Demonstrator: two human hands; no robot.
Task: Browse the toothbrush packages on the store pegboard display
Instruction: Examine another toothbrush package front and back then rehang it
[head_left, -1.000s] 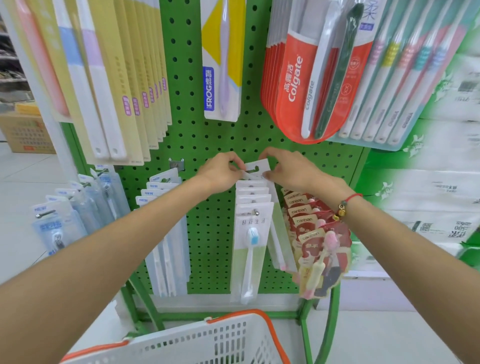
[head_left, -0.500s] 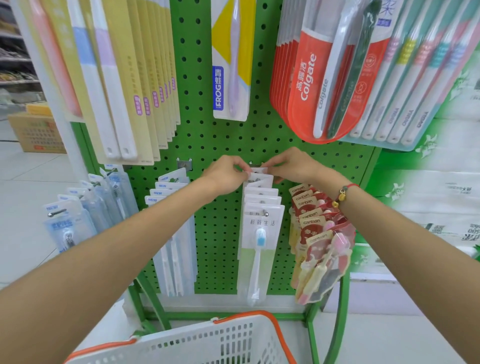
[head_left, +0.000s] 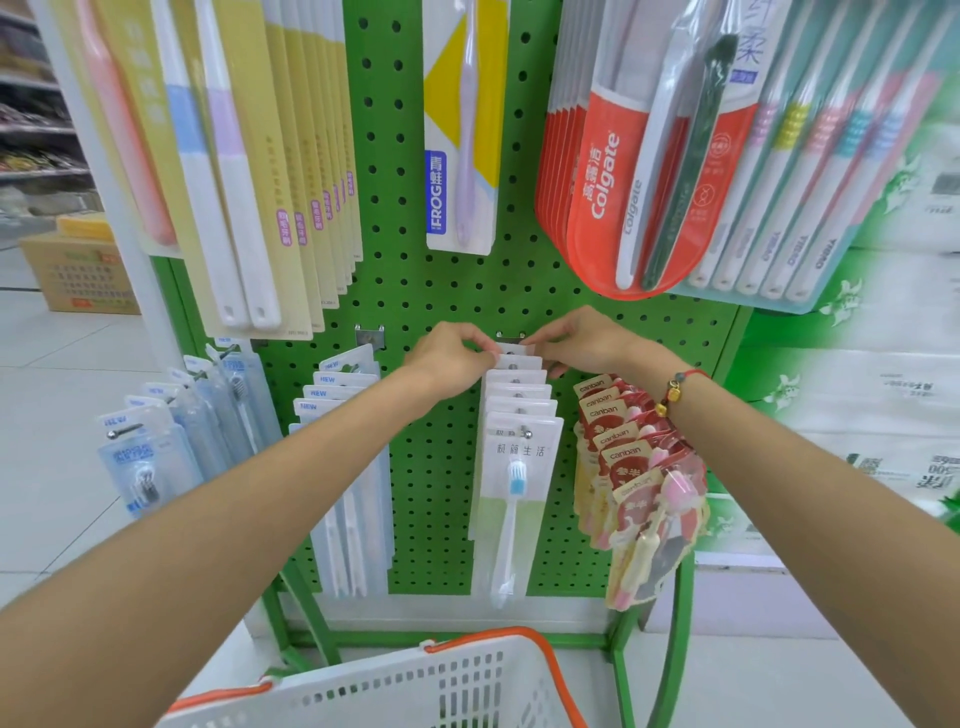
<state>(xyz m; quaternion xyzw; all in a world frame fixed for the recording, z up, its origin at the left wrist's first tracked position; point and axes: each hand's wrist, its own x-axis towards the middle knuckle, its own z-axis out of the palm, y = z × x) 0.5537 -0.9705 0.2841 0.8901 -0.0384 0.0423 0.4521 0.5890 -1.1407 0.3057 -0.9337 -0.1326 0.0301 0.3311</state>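
I am pinching, with left hand (head_left: 451, 358) and right hand (head_left: 582, 343), the rearmost white toothbrush package (head_left: 511, 349) hanging on the green pegboard (head_left: 436, 291); light, stiff card, best held by its top corners.

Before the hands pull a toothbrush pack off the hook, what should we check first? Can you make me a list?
1. Both hands on the rearmost pack: left hand and right hand pinch its top edge. Ok.
2. Pack's hole free of the hook: hidden by the fingers. Cannot tell.
3. Way off the hook clear: the front white packs hang ahead of it. Not ok.
4. Neighbours clear: the red canban packs hang close beside the right wrist. Cannot tell.
5. Somewhere to put it: the basket sits below the hands. Ok.
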